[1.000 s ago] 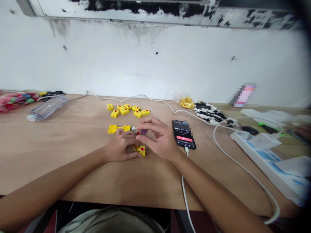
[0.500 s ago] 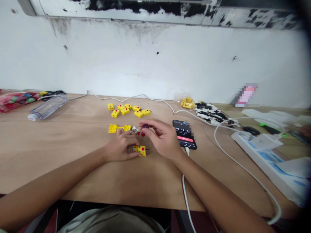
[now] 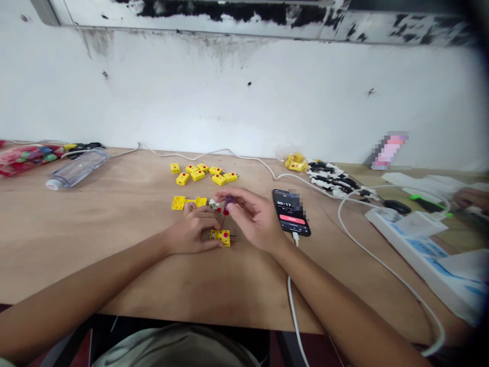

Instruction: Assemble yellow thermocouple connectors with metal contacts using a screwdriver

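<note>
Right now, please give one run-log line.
left hand: holds yellow plug | right hand: holds purple-handled screwdriver over plug | smartphone: beside right hand

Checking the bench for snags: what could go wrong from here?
1. Slip: the screwdriver in the right hand angles down to the yellow connector, close to the left hand's fingers; if it skids, it might jab them.
2. Lost parts: small loose parts lie loose on the table just beyond the hands; a knock could scatter them.
3. Snag: the white charging cable runs beside the right forearm, which might catch it and drag the phone.
</note>
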{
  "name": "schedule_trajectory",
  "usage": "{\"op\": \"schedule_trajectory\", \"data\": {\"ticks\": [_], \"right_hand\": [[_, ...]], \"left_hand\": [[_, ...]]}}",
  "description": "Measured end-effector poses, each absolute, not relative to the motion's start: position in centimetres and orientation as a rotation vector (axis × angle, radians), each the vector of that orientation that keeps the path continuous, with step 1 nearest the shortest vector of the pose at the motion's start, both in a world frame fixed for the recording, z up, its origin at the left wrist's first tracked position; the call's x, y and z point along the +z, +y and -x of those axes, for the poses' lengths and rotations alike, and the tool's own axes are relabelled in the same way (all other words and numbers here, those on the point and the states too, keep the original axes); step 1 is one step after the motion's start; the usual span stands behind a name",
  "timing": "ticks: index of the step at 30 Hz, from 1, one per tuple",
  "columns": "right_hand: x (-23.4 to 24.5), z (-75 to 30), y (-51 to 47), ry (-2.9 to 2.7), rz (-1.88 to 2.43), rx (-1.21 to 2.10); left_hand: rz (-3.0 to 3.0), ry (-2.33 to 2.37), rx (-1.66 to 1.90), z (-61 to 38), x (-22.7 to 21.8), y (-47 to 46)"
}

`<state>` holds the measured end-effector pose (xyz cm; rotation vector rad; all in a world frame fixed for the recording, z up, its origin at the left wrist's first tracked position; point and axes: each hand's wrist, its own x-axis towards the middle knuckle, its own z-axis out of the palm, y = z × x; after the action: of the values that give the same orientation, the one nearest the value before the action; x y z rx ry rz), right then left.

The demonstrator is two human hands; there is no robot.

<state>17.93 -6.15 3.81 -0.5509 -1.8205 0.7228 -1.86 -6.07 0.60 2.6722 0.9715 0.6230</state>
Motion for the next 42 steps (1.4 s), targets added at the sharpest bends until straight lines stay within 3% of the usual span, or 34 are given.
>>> {"op": "schedule_trajectory", "data": {"ticks": [3, 8, 13, 18, 23, 29, 34, 42], "right_hand": [[3.82, -17.91, -6.13, -1.823, 0.542, 0.583], [3.92, -17.95, -6.32, -1.838, 0.558, 0.725], [3.88, -17.94, -6.3, -1.817, 0.525, 0.56], [3.74, -17.88, -6.35, -1.795, 0.565, 0.762], [3.68, -17.93, -6.21, -1.816, 0.571, 0.552], [3.84, -17.97, -6.53, -1.859, 0.56, 0.771], [3.94, -17.91, -6.25, -1.815, 0.543, 0.505], [3.67, -17.98, -6.39, -1.774, 0.577, 0.773]], "left_hand": [[-2.676, 0.972, 0.632, 1.87, 0.52, -6.04], [-2.689, 0.962, 0.619, 1.87, 0.46, -6.02], [-2.707, 0.958, 0.627, 1.83, 0.66, -6.08], [-2.707, 0.945, 0.6, 1.84, 0.85, -6.21], [-2.711, 0.964, 0.619, 1.95, 0.65, -6.14], [-2.702, 0.919, 0.603, 1.98, 0.61, -6.03], [-2.708, 0.951, 0.614, 1.98, 0.57, -6.09], [-2.665, 0.947, 0.597, 1.9, 1.07, -6.1]]}}
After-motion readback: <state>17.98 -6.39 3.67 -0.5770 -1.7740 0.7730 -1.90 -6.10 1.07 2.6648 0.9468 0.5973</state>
